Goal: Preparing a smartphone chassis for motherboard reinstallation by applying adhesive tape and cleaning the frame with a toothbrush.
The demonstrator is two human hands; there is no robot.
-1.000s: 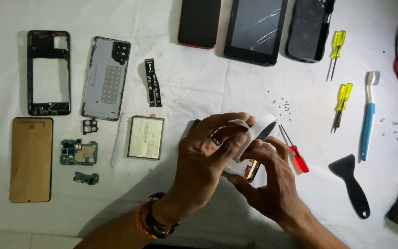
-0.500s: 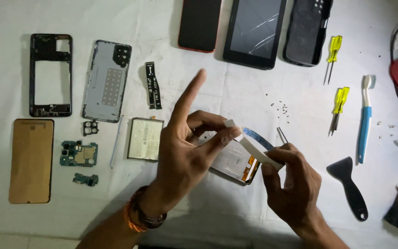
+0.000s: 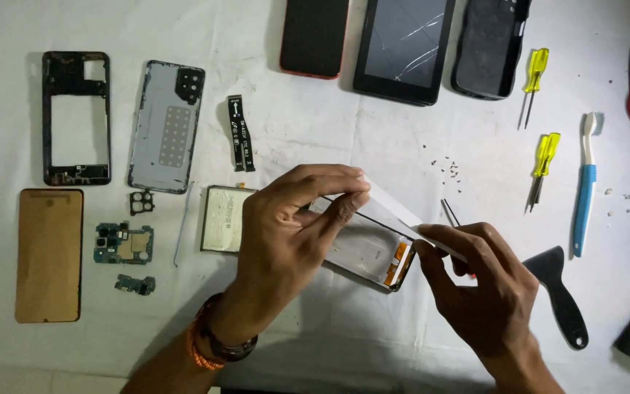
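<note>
Stretching a pale strip [image 3: 402,217] between them, both hands work over the white cloth [image 3: 315,138]. The left hand [image 3: 286,241] is curled, thumb and fingertips pinched on the strip's upper end while its heel rests over the phone display panel [image 3: 362,248] lying beneath. The right hand [image 3: 486,292] is closed on the strip's lower end, just past the panel's orange flex corner. Beyond the left hand lie three dark devices, the middle tablet [image 3: 406,47] cracked; further left sit a grey back cover [image 3: 165,128] and a black frame [image 3: 76,118]. A battery [image 3: 226,219] touches the left wrist side. Right of the right hand rest a black scraper [image 3: 559,288] and yellow screwdrivers [image 3: 541,164]; tiny screws [image 3: 446,166] are scattered just above. Pulling unevenly could, I judge, tear the strip or tug the thin panel off the cloth, straining its flex; a sweeping wrist could scatter the screws.
</note>
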